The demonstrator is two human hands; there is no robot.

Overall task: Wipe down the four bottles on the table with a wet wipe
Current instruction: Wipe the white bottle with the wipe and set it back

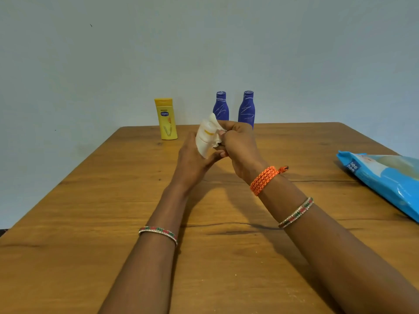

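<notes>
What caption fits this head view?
Both hands wipe a white bottle; yellow bottle and two blue bottles wait behind.

The yellow bottle [165,119], standing left of centre in the frame, carries a blue oval badge reading "Vaseline", its small letters only just legible. At the right edge, the blue wipes pack [385,177] shows "mee mee" in white on a darker blue patch near its left corner.

Bare forearms; beaded bangle [158,232] on each wrist, orange braided cord [265,179] on the right.

head-worn view, forward-down (close) — table [95,223]
</notes>
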